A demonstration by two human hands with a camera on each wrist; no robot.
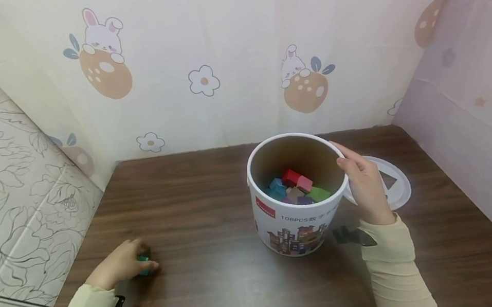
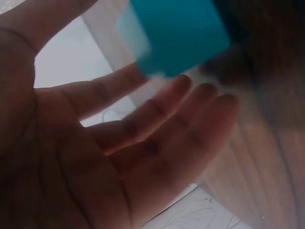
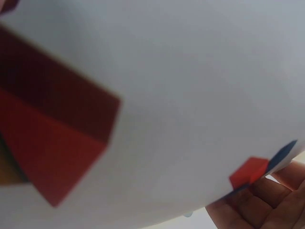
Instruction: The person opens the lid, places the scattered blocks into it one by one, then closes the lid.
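Note:
A teal block (image 1: 143, 265) is between the thumb and fingers of my left hand (image 1: 122, 263), low over the left part of the table. In the left wrist view that block (image 2: 178, 36) fills the top, with fingertips (image 2: 181, 83) against its lower edge; the thumb's tip is out of frame. My right hand (image 1: 365, 184) grips the right rim of a white bucket (image 1: 267, 226), thumb at the rim and fingers outside. Several coloured blocks (image 1: 294, 186) lie inside the bucket. Close up in the right wrist view are the bucket's printed wall (image 3: 190, 95) and my right hand's fingers (image 3: 257, 205).
Behind the right hand, a white lid (image 1: 400, 182) lies on the dark wooden table (image 1: 195, 196). A printed cloth (image 1: 249, 106) with rabbits and flowers hangs along the back edge, and more patterned sheets stand at the left and right sides.

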